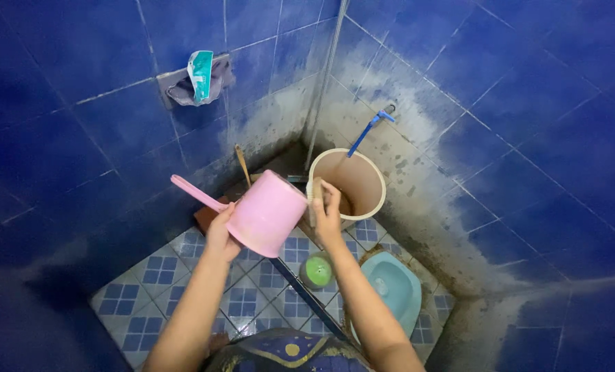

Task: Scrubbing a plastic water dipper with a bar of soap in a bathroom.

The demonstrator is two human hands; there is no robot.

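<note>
The person stands in a small bathroom corner walled in deep blue tiles. The left hand [220, 232] is wrapped around the base of the long handle of a pink plastic dipper [266, 212], fingers closed on it, and holds the dipper tilted in the air with its mouth turned toward the right hand. The right hand [328, 212] is curled shut around a small pale scrubber [314, 191], or something like it; only its tip shows above the fingers, so I cannot be sure what it is. That tip sits right at the dipper's rim, apparently touching it.

Just behind both hands stands a cream-coloured bucket [362, 180], open at the top, tucked into the corner under a blue tap [371, 127] that juts from the stained wall. A thin wooden stick [242, 164] leans against the wall left of the bucket. On the blue-and-white patterned floor [157, 270], below the dipper, lies a small green round object [318, 271], and to its right is the pale blue bowl of a squat toilet [394, 288]. High on the left wall a grey holder [178, 88] carries a teal sachet [200, 74].
</note>
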